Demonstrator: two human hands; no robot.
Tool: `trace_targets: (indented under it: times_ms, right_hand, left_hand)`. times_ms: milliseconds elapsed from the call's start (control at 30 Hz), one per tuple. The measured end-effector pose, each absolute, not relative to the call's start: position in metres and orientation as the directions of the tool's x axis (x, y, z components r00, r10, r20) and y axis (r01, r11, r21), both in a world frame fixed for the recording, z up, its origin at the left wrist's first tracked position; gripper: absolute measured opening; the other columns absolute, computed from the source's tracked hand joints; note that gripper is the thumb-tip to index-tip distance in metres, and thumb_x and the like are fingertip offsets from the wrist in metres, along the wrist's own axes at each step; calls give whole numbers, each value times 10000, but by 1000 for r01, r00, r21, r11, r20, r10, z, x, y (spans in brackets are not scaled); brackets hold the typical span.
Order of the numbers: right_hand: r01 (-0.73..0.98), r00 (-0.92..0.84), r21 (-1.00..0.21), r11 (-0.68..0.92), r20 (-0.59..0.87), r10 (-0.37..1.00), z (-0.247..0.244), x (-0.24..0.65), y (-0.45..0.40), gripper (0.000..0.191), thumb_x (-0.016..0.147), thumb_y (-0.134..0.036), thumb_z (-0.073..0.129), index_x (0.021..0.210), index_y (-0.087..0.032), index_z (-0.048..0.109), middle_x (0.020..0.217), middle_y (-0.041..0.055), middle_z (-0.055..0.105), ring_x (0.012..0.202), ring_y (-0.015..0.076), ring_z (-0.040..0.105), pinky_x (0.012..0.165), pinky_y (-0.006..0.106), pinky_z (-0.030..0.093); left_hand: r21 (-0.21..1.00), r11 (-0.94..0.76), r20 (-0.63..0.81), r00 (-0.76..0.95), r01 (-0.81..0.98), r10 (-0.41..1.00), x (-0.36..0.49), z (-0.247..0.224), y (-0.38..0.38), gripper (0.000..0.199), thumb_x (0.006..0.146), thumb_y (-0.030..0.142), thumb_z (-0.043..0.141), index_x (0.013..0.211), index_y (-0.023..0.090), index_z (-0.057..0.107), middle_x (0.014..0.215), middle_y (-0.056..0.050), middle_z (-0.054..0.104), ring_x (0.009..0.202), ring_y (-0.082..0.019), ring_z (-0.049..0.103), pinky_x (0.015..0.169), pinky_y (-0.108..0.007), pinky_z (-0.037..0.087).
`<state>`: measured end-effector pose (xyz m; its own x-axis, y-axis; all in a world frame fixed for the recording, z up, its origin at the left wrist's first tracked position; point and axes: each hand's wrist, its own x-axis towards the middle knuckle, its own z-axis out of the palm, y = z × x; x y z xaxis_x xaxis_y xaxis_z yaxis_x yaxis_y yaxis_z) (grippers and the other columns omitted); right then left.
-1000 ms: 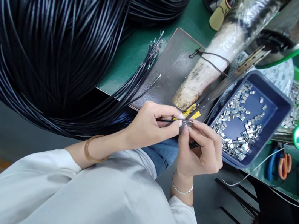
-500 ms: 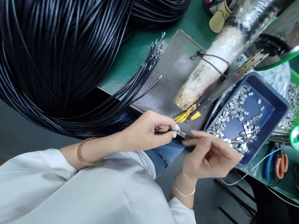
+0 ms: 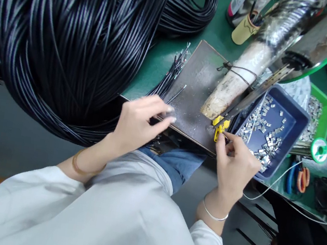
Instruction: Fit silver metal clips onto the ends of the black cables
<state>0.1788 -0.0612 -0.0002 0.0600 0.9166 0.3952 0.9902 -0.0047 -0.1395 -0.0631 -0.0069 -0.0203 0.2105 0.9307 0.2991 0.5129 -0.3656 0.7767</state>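
My left hand [image 3: 143,119] is over the front edge of a dark board [image 3: 193,83], its thumb and forefinger apart with nothing visible between them. Just beyond it lie black cables [image 3: 172,69] with stripped ends, one cable end resting separately on the board. My right hand [image 3: 237,158] pinches a small yellow-handled tool [image 3: 218,132] at the board's right front corner; its exact kind is unclear. Above that tool a white, plastic-wrapped tube [image 3: 221,94] slants down to the board. Small metal clips [image 3: 269,144] lie in a blue tray [image 3: 295,119] right of my right hand.
A large coil of black cable [image 3: 79,41] covers the left side of the green table [image 3: 220,23]. Farther right are a green tray [image 3: 326,112], a solder spool [image 3: 319,150] and orange-handled pliers [image 3: 303,179]. A yellow cup [image 3: 243,29] stands at the back.
My left hand has moved left and no longer holds the cable end with its metal piece. My right hand has closed on the yellow-handled tool. The view has shifted slightly.
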Motion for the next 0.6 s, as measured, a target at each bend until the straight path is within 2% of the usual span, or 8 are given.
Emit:
trace_targets:
  times_ms: [100,200,267,333,367,433,500,600]
  right_hand:
    - [984,162,-129,-124,347,924,3,183,-57,337,906,-508,600,814,-194,682,516,-49,504,507,103,480,553,263,276]
    - [980,199,-74,-186,253,947,5,181,-49,384,880,-537,614,711,-191,618,528,-32,509,521,113,454,563,279,222]
    - [977,205,-109,-186,201,958,8,177,-48,358,855,-496,649,677,-195,572,531,-37,503,522,108,444,570,276,222]
    - [959,210,-235,-161,203,956,12,173,-50,337,834,-436,676,650,-199,522,523,-57,478,513,91,433,574,260,260]
    - [939,214,-316,-137,222,951,15,170,-53,335,833,-412,678,643,-201,501,524,-66,466,507,80,423,573,249,282]
    - [883,217,-463,-75,260,941,19,164,-60,340,841,-392,678,642,-204,474,533,-79,446,497,63,396,556,229,305]
    - [830,195,-557,-19,260,946,22,159,-67,352,844,-393,684,642,-207,463,539,-85,430,492,54,372,523,216,297]
    - [806,156,-592,8,225,962,22,157,-75,358,836,-375,698,632,-209,455,533,-89,410,484,50,356,492,214,281]
  left_hand:
    - [615,-390,400,155,686,903,-66,-26,9,96,820,191,677,901,166,724,933,-74,687,911,-226,646,826,-355,506]
    - [695,-375,404,98,613,909,-66,-32,13,57,781,120,668,808,168,684,832,-36,663,773,-169,630,723,-299,507]
    - [831,-338,409,-73,443,910,-67,-32,9,73,773,105,677,793,174,662,749,0,645,665,-117,607,613,-239,487]
    - [932,-322,354,-238,164,904,-71,-27,0,67,798,128,693,824,181,662,719,18,650,585,-83,596,509,-197,457]
    - [947,-321,312,-246,6,918,-73,-24,-5,59,824,150,690,865,190,675,718,22,663,538,-71,586,461,-187,444]
    - [938,-264,239,-132,-224,962,-82,-14,-17,80,850,210,705,927,212,721,819,7,728,436,-41,519,339,-179,347]
    - [901,-273,259,-88,-338,962,-94,-3,-27,124,836,263,741,959,255,755,932,-1,774,374,-28,488,284,-183,292]
    - [922,-186,246,141,-340,959,-112,15,-38,98,828,351,751,900,298,791,743,-9,774,304,-54,440,288,-213,338]
